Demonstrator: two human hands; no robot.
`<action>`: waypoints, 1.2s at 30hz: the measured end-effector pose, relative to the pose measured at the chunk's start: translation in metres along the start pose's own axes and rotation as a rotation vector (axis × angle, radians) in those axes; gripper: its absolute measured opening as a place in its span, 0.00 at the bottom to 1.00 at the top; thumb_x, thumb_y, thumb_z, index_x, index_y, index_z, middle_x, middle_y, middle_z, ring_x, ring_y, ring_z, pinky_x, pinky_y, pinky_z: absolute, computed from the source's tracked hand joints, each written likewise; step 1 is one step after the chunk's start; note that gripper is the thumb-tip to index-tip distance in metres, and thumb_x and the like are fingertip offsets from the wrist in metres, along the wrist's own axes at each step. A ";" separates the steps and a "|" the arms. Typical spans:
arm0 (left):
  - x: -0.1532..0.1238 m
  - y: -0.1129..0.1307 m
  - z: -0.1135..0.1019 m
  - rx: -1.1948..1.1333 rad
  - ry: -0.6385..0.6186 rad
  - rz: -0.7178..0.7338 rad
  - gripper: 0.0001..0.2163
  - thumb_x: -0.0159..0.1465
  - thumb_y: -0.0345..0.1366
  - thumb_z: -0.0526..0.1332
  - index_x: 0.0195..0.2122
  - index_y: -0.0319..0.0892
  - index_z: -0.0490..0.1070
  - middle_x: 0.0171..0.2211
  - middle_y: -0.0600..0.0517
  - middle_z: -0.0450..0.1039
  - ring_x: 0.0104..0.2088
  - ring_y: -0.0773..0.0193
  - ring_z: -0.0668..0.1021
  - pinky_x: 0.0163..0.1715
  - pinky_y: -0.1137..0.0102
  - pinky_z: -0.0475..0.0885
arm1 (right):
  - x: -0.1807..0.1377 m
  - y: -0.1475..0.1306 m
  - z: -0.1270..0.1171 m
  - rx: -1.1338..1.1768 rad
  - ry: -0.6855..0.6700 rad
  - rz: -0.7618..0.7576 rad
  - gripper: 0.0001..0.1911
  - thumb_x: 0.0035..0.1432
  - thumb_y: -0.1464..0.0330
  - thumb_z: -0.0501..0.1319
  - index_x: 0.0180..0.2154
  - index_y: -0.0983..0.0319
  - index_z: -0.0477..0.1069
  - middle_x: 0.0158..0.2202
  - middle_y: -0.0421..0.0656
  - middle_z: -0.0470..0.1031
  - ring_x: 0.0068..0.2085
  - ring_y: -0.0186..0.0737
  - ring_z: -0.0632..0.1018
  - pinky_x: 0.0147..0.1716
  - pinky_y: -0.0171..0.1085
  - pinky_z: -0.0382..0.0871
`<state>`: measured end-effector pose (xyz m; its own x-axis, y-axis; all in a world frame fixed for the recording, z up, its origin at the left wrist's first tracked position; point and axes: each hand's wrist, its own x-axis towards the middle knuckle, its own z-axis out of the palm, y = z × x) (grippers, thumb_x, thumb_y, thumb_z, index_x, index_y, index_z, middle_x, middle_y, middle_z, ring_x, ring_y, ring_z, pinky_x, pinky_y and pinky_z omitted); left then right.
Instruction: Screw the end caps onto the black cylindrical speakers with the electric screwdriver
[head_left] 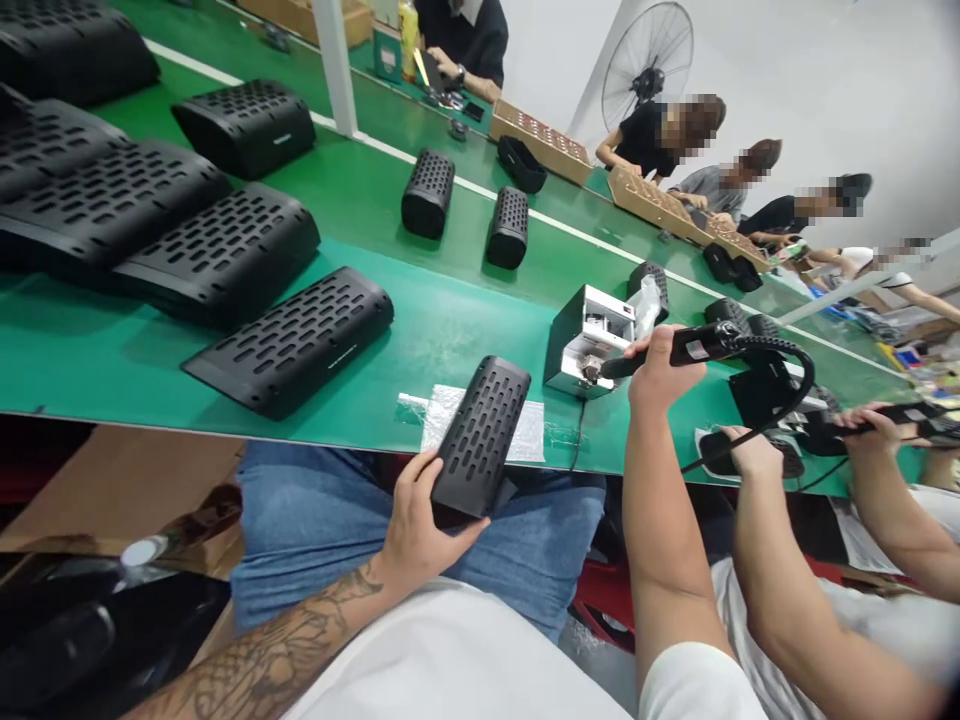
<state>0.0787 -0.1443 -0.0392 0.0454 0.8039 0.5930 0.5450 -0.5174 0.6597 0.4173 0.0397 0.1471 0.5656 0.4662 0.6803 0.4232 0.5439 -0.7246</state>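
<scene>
My left hand [424, 515] is closed around the near end of a black perforated speaker housing [484, 425]. The housing is tilted over the table edge, its far end above a silver foil-like sheet [442, 415]. An electric screwdriver [697, 345] is gripped in my right hand [664, 372], pointing left. Its tip is at the front opening of a small black-and-white screw feeder [570, 340]; whether a screw sits on the tip is too small to tell. Another long perforated housing [300, 335] lies on the green mat, left of my left hand.
Several large perforated housings [217, 250] crowd the left side. Two smaller ones [429, 190] stand farther back on the green table. At right, a co-worker's hand [754, 455] is close to my right arm. A white post [335, 70] rises beyond the table; cardboard trays [540, 140] line the far side.
</scene>
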 end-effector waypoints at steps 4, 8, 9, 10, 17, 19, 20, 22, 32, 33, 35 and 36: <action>-0.007 0.002 0.006 -0.017 0.043 0.029 0.55 0.63 0.48 0.86 0.84 0.48 0.56 0.71 0.31 0.70 0.71 0.31 0.81 0.68 0.37 0.85 | -0.003 0.014 0.000 0.025 -0.031 0.020 0.28 0.65 0.39 0.75 0.34 0.54 0.73 0.20 0.34 0.75 0.19 0.41 0.76 0.22 0.44 0.75; -0.009 0.001 0.005 -0.025 0.024 0.011 0.58 0.59 0.50 0.88 0.83 0.50 0.56 0.70 0.32 0.70 0.69 0.30 0.83 0.66 0.36 0.86 | -0.004 0.014 -0.002 0.045 -0.076 0.026 0.26 0.65 0.41 0.76 0.34 0.54 0.73 0.21 0.33 0.74 0.19 0.40 0.76 0.22 0.44 0.76; -0.009 0.001 0.006 -0.029 0.022 -0.010 0.59 0.58 0.50 0.89 0.83 0.51 0.56 0.71 0.32 0.69 0.70 0.29 0.82 0.67 0.35 0.86 | -0.004 0.012 -0.002 0.051 -0.085 0.034 0.26 0.65 0.42 0.77 0.35 0.54 0.73 0.21 0.32 0.74 0.18 0.40 0.75 0.22 0.43 0.75; -0.009 0.001 0.006 -0.033 0.026 -0.030 0.60 0.56 0.50 0.89 0.83 0.52 0.55 0.72 0.32 0.68 0.71 0.28 0.81 0.67 0.34 0.85 | -0.005 0.009 -0.002 0.055 -0.092 0.042 0.26 0.65 0.41 0.77 0.35 0.53 0.73 0.21 0.32 0.73 0.18 0.40 0.75 0.21 0.43 0.75; 0.010 0.007 0.008 -0.062 0.030 -0.170 0.57 0.57 0.48 0.87 0.81 0.48 0.57 0.74 0.32 0.66 0.75 0.29 0.77 0.74 0.32 0.79 | -0.009 -0.021 -0.009 0.080 -0.043 0.045 0.28 0.66 0.41 0.75 0.35 0.54 0.69 0.21 0.30 0.72 0.19 0.37 0.76 0.24 0.41 0.79; 0.021 0.003 -0.002 -0.092 0.018 -0.280 0.53 0.58 0.46 0.85 0.80 0.47 0.60 0.73 0.34 0.69 0.74 0.31 0.78 0.76 0.34 0.78 | -0.011 -0.032 -0.013 0.158 -0.033 0.050 0.29 0.65 0.42 0.77 0.35 0.54 0.68 0.21 0.29 0.72 0.20 0.35 0.76 0.25 0.40 0.79; 0.028 -0.002 -0.009 -0.126 0.025 -0.356 0.51 0.58 0.46 0.84 0.80 0.48 0.62 0.73 0.35 0.71 0.73 0.33 0.80 0.76 0.36 0.78 | -0.013 -0.037 -0.015 0.200 -0.021 0.049 0.28 0.65 0.43 0.77 0.35 0.55 0.68 0.21 0.29 0.72 0.19 0.35 0.76 0.25 0.39 0.79; 0.042 -0.018 -0.024 -0.232 0.060 -0.531 0.47 0.60 0.48 0.82 0.78 0.48 0.65 0.70 0.37 0.75 0.68 0.37 0.84 0.70 0.40 0.84 | -0.017 -0.047 -0.021 0.283 0.009 0.053 0.26 0.65 0.46 0.79 0.36 0.55 0.70 0.22 0.29 0.72 0.19 0.34 0.75 0.25 0.38 0.78; 0.197 -0.076 -0.009 -0.403 0.131 -0.484 0.43 0.62 0.58 0.80 0.72 0.45 0.70 0.60 0.41 0.81 0.57 0.44 0.88 0.56 0.52 0.89 | -0.056 -0.039 -0.039 0.538 -0.060 0.316 0.21 0.67 0.45 0.76 0.39 0.53 0.77 0.23 0.30 0.73 0.18 0.34 0.73 0.23 0.38 0.78; 0.221 -0.074 0.010 -0.376 0.143 -0.417 0.44 0.60 0.56 0.81 0.73 0.44 0.69 0.63 0.39 0.80 0.59 0.43 0.87 0.59 0.51 0.88 | -0.058 -0.036 -0.037 0.541 -0.070 0.327 0.20 0.67 0.46 0.76 0.39 0.52 0.78 0.23 0.30 0.73 0.18 0.35 0.73 0.23 0.38 0.78; 0.268 -0.070 0.055 -0.297 0.151 -0.258 0.48 0.58 0.51 0.83 0.76 0.43 0.67 0.68 0.37 0.76 0.66 0.39 0.84 0.68 0.46 0.83 | -0.063 -0.030 -0.031 0.540 -0.102 0.312 0.17 0.69 0.47 0.73 0.39 0.51 0.78 0.22 0.31 0.70 0.17 0.36 0.71 0.21 0.40 0.76; 0.291 -0.069 0.079 -0.255 0.149 -0.182 0.50 0.56 0.50 0.84 0.77 0.43 0.65 0.70 0.36 0.74 0.70 0.37 0.81 0.73 0.43 0.80 | -0.066 -0.028 -0.027 0.539 -0.120 0.283 0.16 0.69 0.46 0.71 0.40 0.49 0.79 0.22 0.31 0.67 0.16 0.37 0.68 0.18 0.40 0.72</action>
<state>0.1209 0.1484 0.0515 -0.1661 0.8481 0.5032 0.3053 -0.4409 0.8440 0.3873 -0.0253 0.1190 0.5070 0.7021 0.5000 -0.1662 0.6488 -0.7426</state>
